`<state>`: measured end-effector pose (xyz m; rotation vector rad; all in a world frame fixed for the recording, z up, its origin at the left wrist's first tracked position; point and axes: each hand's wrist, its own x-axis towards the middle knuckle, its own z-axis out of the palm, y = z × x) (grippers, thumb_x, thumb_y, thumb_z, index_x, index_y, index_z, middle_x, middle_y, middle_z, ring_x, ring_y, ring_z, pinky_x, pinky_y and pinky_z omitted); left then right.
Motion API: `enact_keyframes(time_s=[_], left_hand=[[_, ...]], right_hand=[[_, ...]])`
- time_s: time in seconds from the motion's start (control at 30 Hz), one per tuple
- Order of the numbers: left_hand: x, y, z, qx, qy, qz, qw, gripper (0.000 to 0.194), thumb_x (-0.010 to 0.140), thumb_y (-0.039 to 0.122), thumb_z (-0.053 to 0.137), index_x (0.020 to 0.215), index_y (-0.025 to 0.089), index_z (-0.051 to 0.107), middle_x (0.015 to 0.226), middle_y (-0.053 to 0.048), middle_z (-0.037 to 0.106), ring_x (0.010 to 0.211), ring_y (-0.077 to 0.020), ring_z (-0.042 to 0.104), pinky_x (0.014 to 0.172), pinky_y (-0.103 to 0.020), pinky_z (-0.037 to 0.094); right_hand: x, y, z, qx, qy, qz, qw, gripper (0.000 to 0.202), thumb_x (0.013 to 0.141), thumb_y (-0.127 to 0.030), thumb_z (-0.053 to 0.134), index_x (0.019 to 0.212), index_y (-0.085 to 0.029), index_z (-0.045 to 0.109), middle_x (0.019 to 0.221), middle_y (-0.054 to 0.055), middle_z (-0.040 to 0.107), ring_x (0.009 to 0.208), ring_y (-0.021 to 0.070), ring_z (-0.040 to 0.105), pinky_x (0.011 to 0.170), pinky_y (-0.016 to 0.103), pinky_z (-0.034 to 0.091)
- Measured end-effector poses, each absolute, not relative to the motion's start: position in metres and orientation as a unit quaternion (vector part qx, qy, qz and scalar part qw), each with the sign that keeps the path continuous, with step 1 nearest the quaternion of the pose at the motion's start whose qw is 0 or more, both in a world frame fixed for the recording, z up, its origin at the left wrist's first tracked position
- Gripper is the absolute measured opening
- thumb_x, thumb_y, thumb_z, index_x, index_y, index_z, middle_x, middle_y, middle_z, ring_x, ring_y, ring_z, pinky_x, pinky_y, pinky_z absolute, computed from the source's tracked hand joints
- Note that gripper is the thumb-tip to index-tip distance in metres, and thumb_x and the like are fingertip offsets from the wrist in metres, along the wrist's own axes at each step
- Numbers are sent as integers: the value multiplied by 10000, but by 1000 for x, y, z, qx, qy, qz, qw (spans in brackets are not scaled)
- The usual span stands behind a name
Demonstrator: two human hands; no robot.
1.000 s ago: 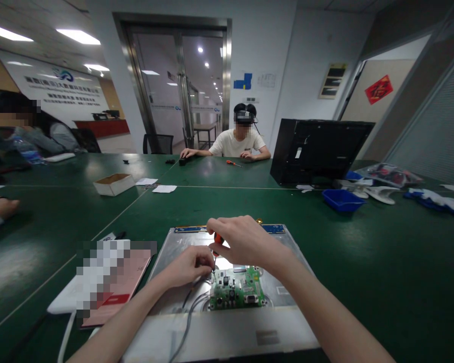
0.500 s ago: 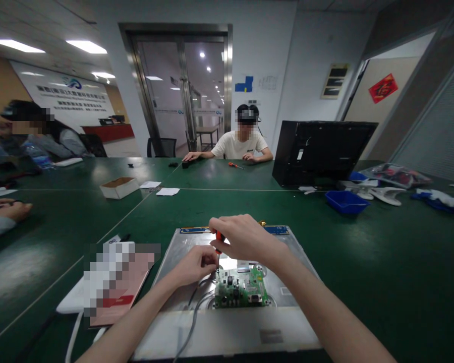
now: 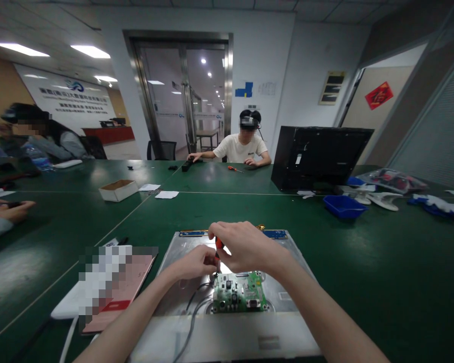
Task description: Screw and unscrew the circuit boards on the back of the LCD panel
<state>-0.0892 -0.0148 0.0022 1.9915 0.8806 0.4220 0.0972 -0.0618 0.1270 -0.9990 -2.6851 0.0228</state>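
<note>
A green circuit board (image 3: 239, 292) sits on the back of a flat metal display panel (image 3: 287, 277), which lies on the table before me. My right hand (image 3: 245, 244) is closed around an orange-and-black screwdriver (image 3: 219, 244), held upright with its tip down at the board's upper left corner. Close beside that tip, my left hand (image 3: 199, 262) has its fingers pinched together; whether anything is between them is hidden. Grey cables (image 3: 196, 312) run from the board's left side down over the panel. A narrow blue board (image 3: 278, 234) lines the panel's far edge.
On the left lie a pink folder (image 3: 136, 282) and a white device (image 3: 66, 302) with a cable. Farther off stand an open cardboard box (image 3: 118, 190), a black monitor (image 3: 321, 156) and a blue tray (image 3: 344, 206). A person (image 3: 242, 146) sits opposite; another sits at left.
The view has tilted up slightly, so most things sit a little lower. Both my hands stay at the board's corner with the screwdriver still upright. The person opposite has shifted a hand on a black object.
</note>
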Motion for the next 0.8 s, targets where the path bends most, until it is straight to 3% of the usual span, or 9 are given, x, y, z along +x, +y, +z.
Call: enact_keyframes(time_s=[0.23,0.5,0.8], left_hand=[[-95,-22,-9,799,359,187,444,118,678,144,525,764,130,605,664,9,566,582,-121,506,529,-207,349],[-96,-25,-15,798,363,200,437,136,699,142,537,811,131,614,667,9,571,591,-123,512,542,-214,366],[-96,-26,-10,790,351,209,457,104,677,122,558,771,139,601,681,13,580,616,-122,523,567,-209,389]], right_hand=[[94,-58,123,-357,-923,-9,145,199,809,-229,494,1005,-191,488,897,24,666,665,134,553,493,273,184],[90,-62,125,-369,-919,-38,135,160,860,-325,524,953,-197,504,872,16,657,637,124,546,495,271,180],[95,-59,123,-362,-921,-8,144,177,829,-214,501,1004,-191,489,886,23,658,686,135,566,503,267,208]])
